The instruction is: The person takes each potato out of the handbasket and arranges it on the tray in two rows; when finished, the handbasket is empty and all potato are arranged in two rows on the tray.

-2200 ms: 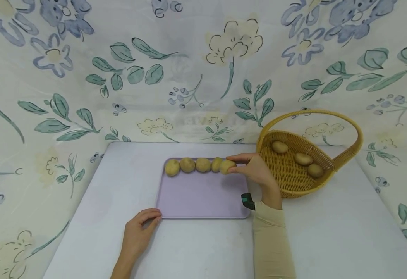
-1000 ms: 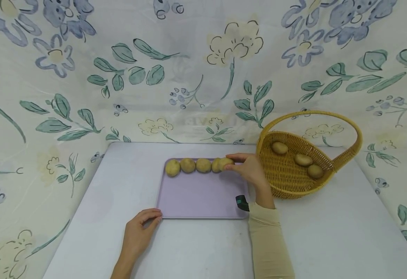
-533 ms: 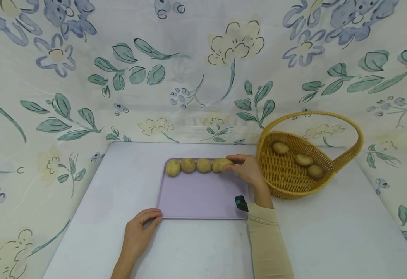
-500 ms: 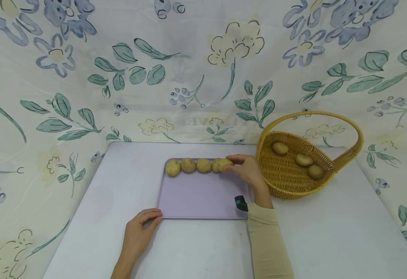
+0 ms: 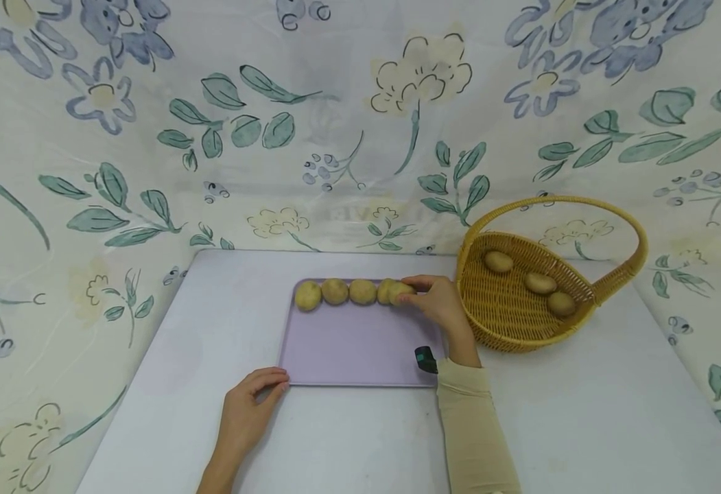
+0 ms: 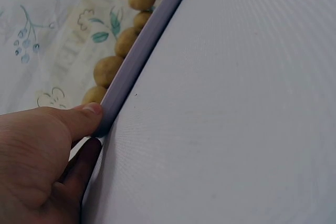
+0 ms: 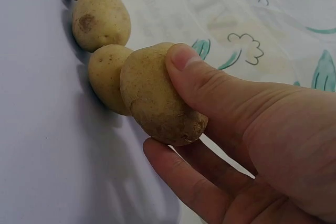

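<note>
My right hand [image 5: 445, 305] pinches a potato [image 7: 157, 95] between thumb and fingers at the far right of a lilac tray [image 5: 360, 351]. In the right wrist view this potato overlaps the smaller potato [image 7: 107, 77] beside it, and its lower end looks brown and rough. Several potatoes, starting with a leftmost potato [image 5: 307, 296], form a row along the tray's far edge. At the near left corner, my left hand [image 5: 245, 406] grips the tray's rim; the left wrist view shows its thumb [image 6: 86, 119] on the rim and a finger beneath.
A wicker basket [image 5: 502, 329] with a tall handle [image 5: 628, 226] stands tilted right of the tray, close to my right forearm. Three potatoes lie inside, one [image 5: 499, 261] near its back. A floral cloth [image 5: 335, 137] hangs behind the white table [image 5: 335, 446].
My right hand has carried its potato slightly left and down to the right end of the row, then stayed nearly still. The left hand keeps its grip on the tray corner.
</note>
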`<state>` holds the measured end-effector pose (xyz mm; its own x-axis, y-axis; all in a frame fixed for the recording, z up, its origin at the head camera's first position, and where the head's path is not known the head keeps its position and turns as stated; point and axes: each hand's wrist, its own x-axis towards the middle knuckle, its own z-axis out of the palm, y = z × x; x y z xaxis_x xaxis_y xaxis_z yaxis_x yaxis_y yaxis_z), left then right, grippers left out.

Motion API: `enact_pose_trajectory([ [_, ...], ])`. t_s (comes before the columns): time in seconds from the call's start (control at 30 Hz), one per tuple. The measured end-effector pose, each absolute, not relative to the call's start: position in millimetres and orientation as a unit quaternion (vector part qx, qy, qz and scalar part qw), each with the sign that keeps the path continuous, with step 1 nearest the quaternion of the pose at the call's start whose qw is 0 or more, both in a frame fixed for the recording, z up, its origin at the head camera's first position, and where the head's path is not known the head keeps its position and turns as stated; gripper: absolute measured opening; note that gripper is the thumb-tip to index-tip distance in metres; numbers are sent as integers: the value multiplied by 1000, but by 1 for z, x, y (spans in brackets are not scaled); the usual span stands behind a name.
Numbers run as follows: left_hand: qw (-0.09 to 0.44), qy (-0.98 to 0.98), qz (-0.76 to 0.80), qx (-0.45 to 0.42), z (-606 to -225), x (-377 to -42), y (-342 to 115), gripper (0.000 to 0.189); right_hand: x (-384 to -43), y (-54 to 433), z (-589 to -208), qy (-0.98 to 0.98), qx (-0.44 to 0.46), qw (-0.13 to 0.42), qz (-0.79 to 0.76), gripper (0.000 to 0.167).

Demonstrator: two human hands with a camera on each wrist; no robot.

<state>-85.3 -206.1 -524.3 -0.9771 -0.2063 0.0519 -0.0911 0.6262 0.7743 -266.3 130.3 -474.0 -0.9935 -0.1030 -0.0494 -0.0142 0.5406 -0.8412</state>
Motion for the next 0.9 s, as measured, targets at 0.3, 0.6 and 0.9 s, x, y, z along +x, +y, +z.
enact_pose_trajectory([
  [0.3, 61, -898, -428, 83, -525, -86, -207, 14, -267, 131, -476, 878, -32, 53, -474, 44],
  [0.6, 59, -901, -423, 79, -525, -86, -207, 13, -267, 132, -473, 885, -39, 74, -458, 43],
  [0.9, 64, -901, -421, 82, -525, -86, -206, 14, -266, 132, -473, 887, -49, 92, -450, 45],
])
